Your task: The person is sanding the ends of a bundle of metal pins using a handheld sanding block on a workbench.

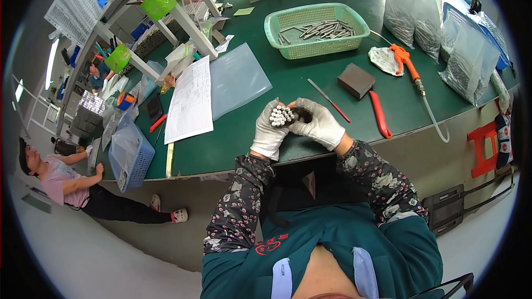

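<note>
Both my hands wear white gloves and meet just above the near edge of the green table. My left hand is closed round a bundle of metal pins, whose bright round ends face up. At the bundle's right side, my right hand has its fingers bent in and pressed together. Between its fingers and the pins shows something dark, too covered to name. A thin file with a red handle lies just beyond my right hand. Farther off, a green plastic basket holds many loose metal pins.
Right of my hands lie a brown block, a red-handled tool and an orange air gun with a hose. Bags of metal parts stand far right. Left are paper sheets, a blue basket and a person.
</note>
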A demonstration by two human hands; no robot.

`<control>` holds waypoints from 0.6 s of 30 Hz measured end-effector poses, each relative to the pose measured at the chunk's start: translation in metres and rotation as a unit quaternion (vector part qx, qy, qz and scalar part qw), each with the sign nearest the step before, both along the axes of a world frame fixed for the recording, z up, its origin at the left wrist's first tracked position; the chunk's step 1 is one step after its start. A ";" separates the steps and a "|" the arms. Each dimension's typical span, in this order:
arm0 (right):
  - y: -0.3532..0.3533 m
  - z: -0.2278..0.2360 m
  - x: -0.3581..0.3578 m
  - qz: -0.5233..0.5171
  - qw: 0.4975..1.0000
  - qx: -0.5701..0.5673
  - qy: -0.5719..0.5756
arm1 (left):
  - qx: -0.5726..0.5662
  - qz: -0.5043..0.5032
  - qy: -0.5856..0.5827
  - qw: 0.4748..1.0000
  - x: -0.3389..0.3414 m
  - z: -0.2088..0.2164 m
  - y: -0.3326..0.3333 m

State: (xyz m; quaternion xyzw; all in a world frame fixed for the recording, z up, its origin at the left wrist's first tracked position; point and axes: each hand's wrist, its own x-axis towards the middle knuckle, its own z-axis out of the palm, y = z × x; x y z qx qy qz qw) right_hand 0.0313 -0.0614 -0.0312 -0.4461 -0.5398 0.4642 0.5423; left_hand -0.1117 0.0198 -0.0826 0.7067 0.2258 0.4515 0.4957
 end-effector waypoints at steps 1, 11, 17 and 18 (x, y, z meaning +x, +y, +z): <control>-0.001 0.001 0.000 -0.005 0.999 0.005 -0.033 | -0.001 -0.001 0.000 1.000 0.000 0.000 -0.001; -0.008 0.013 0.025 -0.205 0.902 0.070 -0.373 | 0.024 0.029 0.067 0.997 0.004 0.012 -0.009; -0.004 0.006 0.040 -0.265 0.697 -0.024 -0.666 | -0.120 -0.034 -0.012 0.992 0.005 0.003 -0.003; -0.003 0.003 0.042 -0.240 0.710 -0.050 -0.660 | -0.064 -0.006 0.020 0.998 0.005 0.006 -0.008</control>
